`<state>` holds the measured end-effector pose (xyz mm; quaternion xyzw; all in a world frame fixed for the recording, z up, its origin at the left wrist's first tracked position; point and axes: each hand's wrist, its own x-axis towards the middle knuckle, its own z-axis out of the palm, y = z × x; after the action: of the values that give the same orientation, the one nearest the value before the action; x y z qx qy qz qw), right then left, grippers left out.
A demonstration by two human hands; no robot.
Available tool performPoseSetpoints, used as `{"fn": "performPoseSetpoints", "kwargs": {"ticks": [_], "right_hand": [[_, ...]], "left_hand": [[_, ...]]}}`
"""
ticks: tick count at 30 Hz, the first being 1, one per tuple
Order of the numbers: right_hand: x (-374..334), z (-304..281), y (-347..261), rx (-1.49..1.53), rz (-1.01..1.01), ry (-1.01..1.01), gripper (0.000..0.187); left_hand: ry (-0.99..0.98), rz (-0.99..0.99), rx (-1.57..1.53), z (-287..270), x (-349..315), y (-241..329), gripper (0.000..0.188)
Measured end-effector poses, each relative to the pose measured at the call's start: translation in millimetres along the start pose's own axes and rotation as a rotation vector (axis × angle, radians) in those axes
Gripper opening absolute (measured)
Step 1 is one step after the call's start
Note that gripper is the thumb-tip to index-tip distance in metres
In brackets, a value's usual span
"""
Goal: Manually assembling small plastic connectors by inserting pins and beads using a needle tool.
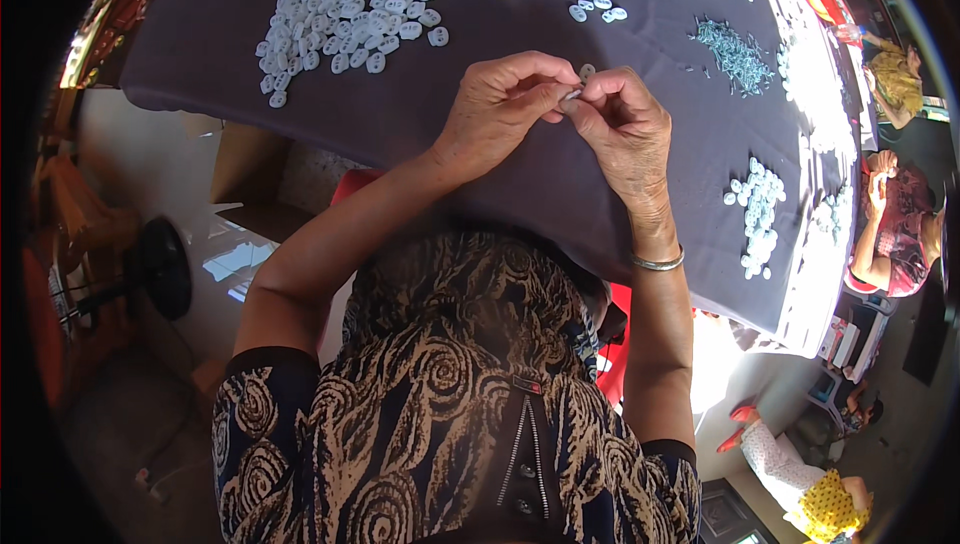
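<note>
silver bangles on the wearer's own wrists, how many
1. The silver bangle circles the right wrist, below the right hand in the picture. The left wrist is bare; no sleeve covers either wrist, so none seem hidden.

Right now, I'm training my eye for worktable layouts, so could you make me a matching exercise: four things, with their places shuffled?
1. Large white heap
2. Thin grey pieces
3. Bracelet
4. Small pale piece

A. Around the right wrist
B. Table, picture's right
C. At both hands' fingertips
D. Table, picture's left

Pairs: 1-D, 2-B, 3-A, 4-C
</note>
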<state>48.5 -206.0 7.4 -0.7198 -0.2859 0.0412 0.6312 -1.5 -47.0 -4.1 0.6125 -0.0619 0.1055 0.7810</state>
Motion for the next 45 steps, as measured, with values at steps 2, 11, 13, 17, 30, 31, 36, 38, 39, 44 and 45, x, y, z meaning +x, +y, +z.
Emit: {"fn": "performPoseSetpoints", "kwargs": {"ticks": [2, 11, 13, 17, 30, 31, 36, 38, 39, 44, 45], "right_hand": [[0.1, 3.7, -3.2, 0.026, 0.028, 0.02, 0.013], [1.9, -1.4, -7.7, -0.29, -0.109, 0.042, 0.013], [2.1, -3.7, -7.2, -0.335, -0.148, 0.027, 0.013], [2.6, -3.4, -5.6, -0.307, -0.207, 0.012, 0.015], [-1.2, -0.6, -8.9, -0.098, 0.03, 0.03, 0.005], [-1.4, -0.4, -8.5, -0.096, 0.031, 0.032, 0.005], [-2.0, -0.7, -18.0, -0.013, 0.203, 0.023, 0.007], [-0.8, -3.9, -19.9, -0.002, 0.219, -0.018, 0.006], [-0.5, -5.2, -20.5, 0.007, 0.234, -0.062, 0.007], [0.6, -6.3, -18.6, -0.029, 0.168, -0.105, 0.007], [0.3, -7.0, -17.4, -0.048, 0.144, -0.126, 0.007]], "left_hand": [[-0.011, -0.025, -0.064, -0.7, -2.0, -1.7, 0.013], [-0.011, -0.236, -0.176, -0.8, -3.7, 6.4, 0.014], [-0.003, -0.282, -0.215, -2.1, -2.9, 9.5, 0.014], [0.017, -0.32, -0.244, -4.7, -2.6, 9.4, 0.013], [0.104, -0.35, -0.224, -0.9, -5.2, 8.1, 0.013], [0.103, -0.352, -0.223, -0.7, -5.8, 7.8, 0.013], [0.046, -0.284, -0.191, 0.3, -6.5, 8.8, 0.013], [0.016, -0.212, -0.107, -2.0, -5.0, 9.1, 0.014], [-0.013, -0.138, -0.025, -2.6, -4.1, 8.8, 0.014], [-0.042, -0.068, 0.033, -3.1, -3.4, 9.2, 0.012], [-0.066, -0.044, 0.096, -3.6, -3.9, 9.1, 0.013]]}}
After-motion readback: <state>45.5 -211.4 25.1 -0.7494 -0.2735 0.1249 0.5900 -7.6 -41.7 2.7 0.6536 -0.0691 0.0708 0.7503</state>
